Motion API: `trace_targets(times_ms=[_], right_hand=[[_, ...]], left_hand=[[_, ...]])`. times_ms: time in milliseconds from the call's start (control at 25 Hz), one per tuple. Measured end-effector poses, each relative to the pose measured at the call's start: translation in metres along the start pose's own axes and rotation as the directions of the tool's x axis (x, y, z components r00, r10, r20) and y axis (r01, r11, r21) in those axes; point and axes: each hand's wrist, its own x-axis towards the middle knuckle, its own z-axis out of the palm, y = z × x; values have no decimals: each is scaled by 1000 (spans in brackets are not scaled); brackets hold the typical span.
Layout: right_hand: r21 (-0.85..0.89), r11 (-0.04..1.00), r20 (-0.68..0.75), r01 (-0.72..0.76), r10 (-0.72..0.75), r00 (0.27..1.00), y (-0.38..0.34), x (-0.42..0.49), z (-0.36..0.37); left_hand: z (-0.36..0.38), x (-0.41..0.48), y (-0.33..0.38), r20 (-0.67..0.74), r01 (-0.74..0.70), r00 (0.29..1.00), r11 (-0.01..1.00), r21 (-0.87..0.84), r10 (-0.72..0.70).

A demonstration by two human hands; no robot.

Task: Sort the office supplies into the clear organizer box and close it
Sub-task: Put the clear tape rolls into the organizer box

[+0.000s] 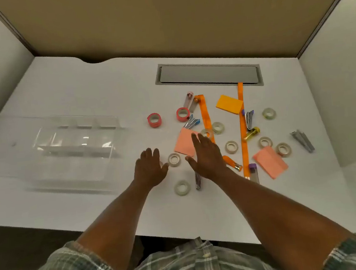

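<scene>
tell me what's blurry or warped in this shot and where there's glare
In the head view the clear organizer box looks smeared, edges hard to trace, with small white glare patches on its dividers; the same view's wide lens bows the edges of the desk; the left hand, right hand and clear tape roll between them read fairly sharp.

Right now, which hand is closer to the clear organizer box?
Left. The left hand is just right of the clear organizer box; the right hand is farther right, over a pink sticky-note pad.

Organizer box (pixel 63 152) left of scattered supplies (pixel 230 133)
</scene>
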Motion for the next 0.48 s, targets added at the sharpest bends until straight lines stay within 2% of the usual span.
trace_targets(times_ms=[80, 240, 480], right_hand=[[-21, 999, 58, 36, -35, 998, -15, 3, 8], [-61, 991, 115, 116, -108, 987, -45, 9, 24], [-153, 984, 156, 93, -69, 985, -68, 22, 46]], left_hand=[[2, -3, -8, 82, 9, 997, 1000, 18, -10], [7, -5, -24, 150, -65, 987, 997, 37, 59], [-16, 16, -51, 202, -180, 962, 983, -39, 184]])
